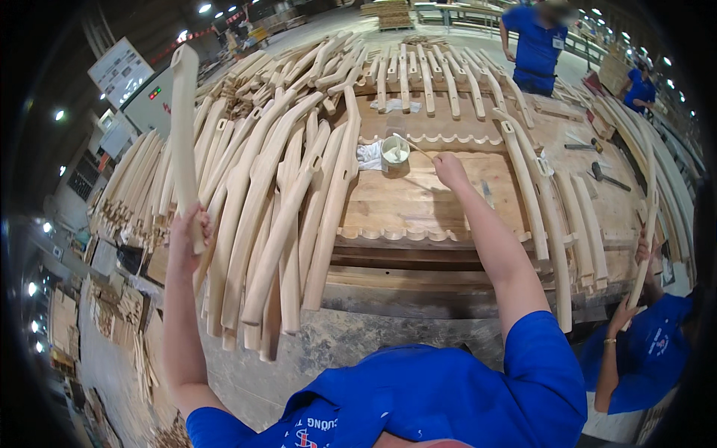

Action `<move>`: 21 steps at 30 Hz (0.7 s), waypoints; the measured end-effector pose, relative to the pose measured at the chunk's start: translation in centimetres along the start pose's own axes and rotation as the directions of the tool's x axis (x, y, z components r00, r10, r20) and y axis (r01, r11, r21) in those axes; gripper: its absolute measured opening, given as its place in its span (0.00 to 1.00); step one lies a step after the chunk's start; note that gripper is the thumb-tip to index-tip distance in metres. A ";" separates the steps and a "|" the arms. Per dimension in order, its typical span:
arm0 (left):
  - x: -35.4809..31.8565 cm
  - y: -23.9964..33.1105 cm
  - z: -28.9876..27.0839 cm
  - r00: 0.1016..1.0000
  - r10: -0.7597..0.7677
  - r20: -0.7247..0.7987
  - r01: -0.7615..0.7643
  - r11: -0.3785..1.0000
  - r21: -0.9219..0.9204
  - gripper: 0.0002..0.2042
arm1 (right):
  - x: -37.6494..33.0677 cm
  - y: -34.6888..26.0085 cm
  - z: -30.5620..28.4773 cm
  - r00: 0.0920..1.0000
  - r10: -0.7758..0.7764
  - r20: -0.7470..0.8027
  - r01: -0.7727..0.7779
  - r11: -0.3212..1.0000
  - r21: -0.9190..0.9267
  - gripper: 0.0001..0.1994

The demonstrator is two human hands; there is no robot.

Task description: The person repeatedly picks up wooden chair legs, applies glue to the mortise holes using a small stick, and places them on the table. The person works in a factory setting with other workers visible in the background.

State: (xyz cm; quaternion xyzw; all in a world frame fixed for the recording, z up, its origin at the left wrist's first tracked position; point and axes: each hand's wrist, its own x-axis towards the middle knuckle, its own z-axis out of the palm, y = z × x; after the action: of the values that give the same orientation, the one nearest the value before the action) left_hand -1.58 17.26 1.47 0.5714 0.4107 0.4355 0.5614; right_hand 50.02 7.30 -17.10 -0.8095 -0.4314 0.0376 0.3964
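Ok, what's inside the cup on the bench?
A whitish substance shows inside the cup; it covers the bottom, so what lies beneath can't be seen.

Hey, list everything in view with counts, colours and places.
workbench: one, brown, centre
wooden pieces: many, pale, mostly on workbench
scalloped strips: two, pale, on workbench
pot: one, white, on workbench
cloth: one, white, left of pot
hammers: two, dark, right side
notice board: at least one, white, upper left
co-workers: at least three, blue shirts, top and right
raised wooden piece: one, pale, left
stick: one, tan, by pot
left fingers: one set, bare, around raised wooden piece
right fingers: one set, bare, on stick
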 end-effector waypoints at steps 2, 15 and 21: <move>-4.5 -0.9 2.6 0.999 -0.028 -0.024 0.028 1.000 0.008 0.14 | 0.4 0.0 -0.4 0.999 -0.044 0.019 0.044 0.999 -0.013 0.13; -23.1 -21.3 18.0 0.892 -0.342 0.295 0.389 0.914 -0.116 0.16 | 1.7 -0.8 -2.7 0.983 -0.088 0.162 0.125 0.964 -0.236 0.10; -23.7 -27.1 17.4 0.925 -0.291 0.246 0.309 0.950 -0.037 0.20 | 0.8 -2.6 -2.1 0.985 -0.100 0.140 0.128 0.971 -0.202 0.09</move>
State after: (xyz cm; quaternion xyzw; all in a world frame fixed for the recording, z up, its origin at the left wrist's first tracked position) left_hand 8.96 -9.55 -26.34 0.5280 0.4066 0.2882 0.6877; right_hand 49.59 7.46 -13.68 -0.8166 -0.5035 0.0210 0.2814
